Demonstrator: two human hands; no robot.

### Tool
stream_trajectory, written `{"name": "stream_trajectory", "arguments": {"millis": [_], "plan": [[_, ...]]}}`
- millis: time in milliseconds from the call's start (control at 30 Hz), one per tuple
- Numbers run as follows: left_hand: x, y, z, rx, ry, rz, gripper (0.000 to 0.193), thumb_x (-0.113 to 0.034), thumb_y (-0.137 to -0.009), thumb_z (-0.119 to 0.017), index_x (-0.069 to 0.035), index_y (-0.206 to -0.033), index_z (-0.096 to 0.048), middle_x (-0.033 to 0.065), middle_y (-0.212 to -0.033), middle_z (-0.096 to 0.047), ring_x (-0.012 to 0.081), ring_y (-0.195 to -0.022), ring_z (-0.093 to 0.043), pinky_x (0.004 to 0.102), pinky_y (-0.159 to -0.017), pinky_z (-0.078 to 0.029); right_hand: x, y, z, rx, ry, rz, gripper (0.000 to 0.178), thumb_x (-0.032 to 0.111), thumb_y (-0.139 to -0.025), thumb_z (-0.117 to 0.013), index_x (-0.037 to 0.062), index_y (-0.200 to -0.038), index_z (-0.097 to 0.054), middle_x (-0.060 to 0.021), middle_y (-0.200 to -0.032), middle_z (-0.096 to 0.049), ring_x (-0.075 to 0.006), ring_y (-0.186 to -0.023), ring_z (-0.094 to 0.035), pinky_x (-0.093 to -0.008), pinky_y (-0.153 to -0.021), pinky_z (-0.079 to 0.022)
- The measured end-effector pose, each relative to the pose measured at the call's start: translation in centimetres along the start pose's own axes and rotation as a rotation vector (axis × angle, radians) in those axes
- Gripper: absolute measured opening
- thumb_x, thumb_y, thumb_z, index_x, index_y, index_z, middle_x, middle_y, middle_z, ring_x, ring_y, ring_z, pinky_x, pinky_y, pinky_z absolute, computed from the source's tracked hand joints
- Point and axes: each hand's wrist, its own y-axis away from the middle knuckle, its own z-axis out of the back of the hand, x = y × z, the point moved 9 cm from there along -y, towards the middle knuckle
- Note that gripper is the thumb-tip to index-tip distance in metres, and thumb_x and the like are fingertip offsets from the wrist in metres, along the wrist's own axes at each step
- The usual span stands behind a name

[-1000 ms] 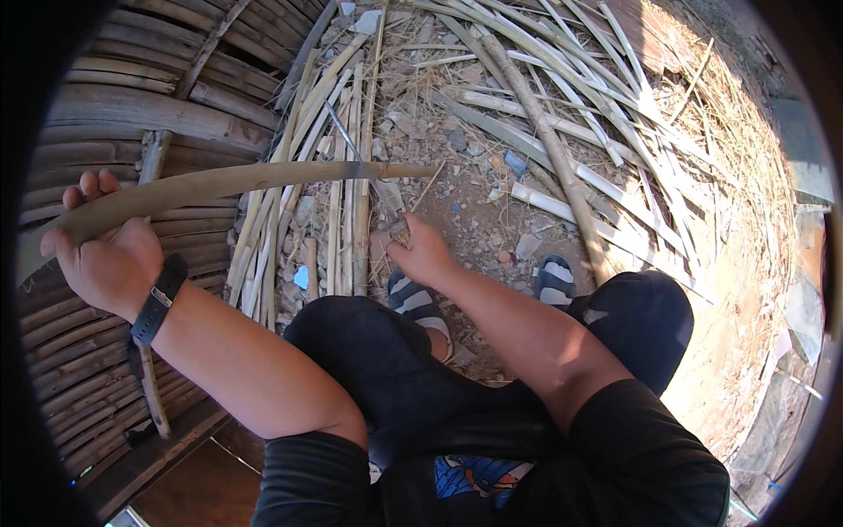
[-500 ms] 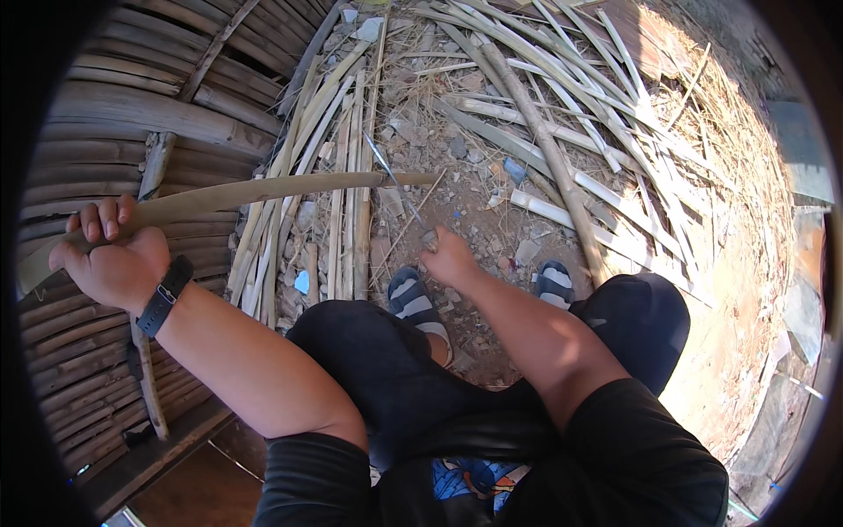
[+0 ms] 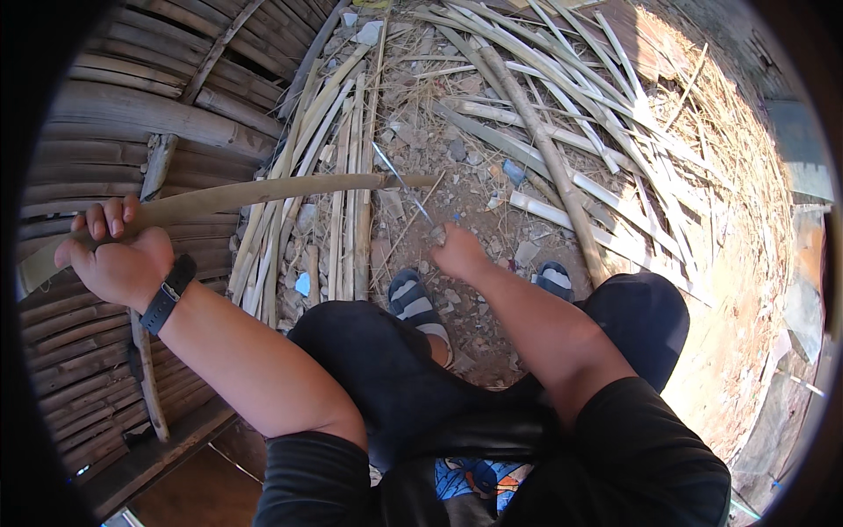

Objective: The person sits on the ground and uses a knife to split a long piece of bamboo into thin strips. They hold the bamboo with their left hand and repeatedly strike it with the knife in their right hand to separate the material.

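My left hand, with a black watch on its wrist, is closed around the wide end of a long bamboo strip. The strip reaches out to the right, its narrow end over the ground in front of me. My right hand is closed on the handle of a long thin-bladed knife. The blade slants up and left from my fist and crosses the strip near its narrow end. I cannot tell how deep the edge sits in the bamboo.
Split bamboo strips lie in a bundle left of my feet. More strips and a bamboo pole are heaped ahead and to the right. A bamboo slat wall stands at the left. Rubble and straw cover the ground around my sandals.
My right hand and the knife have shifted slightly to the right. The left hand and the strip have hardly moved.
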Motion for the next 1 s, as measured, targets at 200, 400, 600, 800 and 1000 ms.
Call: {"name": "stream_trajectory", "arguments": {"millis": [200,400,600,800,1000], "plan": [[0.2,0.6,-1.7,-0.028,-0.074,-0.001,0.040,-0.050,-0.102,-0.042,-0.011,-0.095,-0.045,-0.0012,-0.072,-0.038,0.0133,-0.060,-0.037,0.0293,-0.062,-0.034,11.9,2.9,1.3,0.120,-0.195,0.153,0.051,0.027,-0.081,-0.068,-0.0046,-0.119,-0.055,-0.0292,-0.094,-0.065,-0.0440,-0.091,-0.065,-0.0494,-0.080,-0.052],[0.4,0.1,-1.0,0.023,-0.027,0.036,0.040,-0.051,-0.101,-0.042,-0.012,-0.094,-0.045,-0.0015,-0.071,-0.038,0.0129,-0.060,-0.036,0.0287,-0.061,-0.034,3.1,0.7,-0.6,0.002,-0.036,-0.039,0.052,0.026,-0.081,-0.068,-0.0075,-0.118,-0.056,-0.0314,-0.097,-0.066,-0.0444,-0.096,-0.065,-0.0488,-0.084,-0.053],[0.1,0.4,-1.9,0.036,-0.006,0.003,0.027,-0.037,-0.102,-0.041,-0.012,-0.095,-0.043,-0.0004,-0.071,-0.037,0.0144,-0.059,-0.036,0.0293,-0.059,-0.035,-0.9,0.1,-0.6,-0.008,-0.055,-0.158,0.047,0.027,-0.084,-0.067,-0.0080,-0.113,-0.058,-0.0310,-0.100,-0.067,-0.0445,-0.099,-0.065,-0.0478,-0.089,-0.051],[0.0,0.1,-1.7,0.028,-0.019,0.020,0.018,-0.029,-0.099,-0.042,-0.012,-0.094,-0.044,-0.0005,-0.070,-0.035,0.0149,-0.059,-0.036,0.0305,-0.060,-0.035,9.4,2.8,-0.5,0.063,-0.210,0.043,0.050,0.026,-0.081,-0.069,-0.0059,-0.117,-0.056,-0.0313,-0.096,-0.066,-0.0462,-0.094,-0.065,-0.0494,-0.086,-0.052],[0.5,-0.8,0.0,0.079,0.041,0.050,0.019,-0.030,-0.100,-0.041,-0.013,-0.092,-0.044,-0.0007,-0.070,-0.036,0.0141,-0.060,-0.037,0.0307,-0.060,-0.036,-4.1,0.2,-1.3,0.018,-0.023,-0.198,0.049,0.025,-0.081,-0.069,-0.0058,-0.116,-0.057,-0.0303,-0.097,-0.067,-0.0439,-0.095,-0.066,-0.0475,-0.086,-0.052]]}}
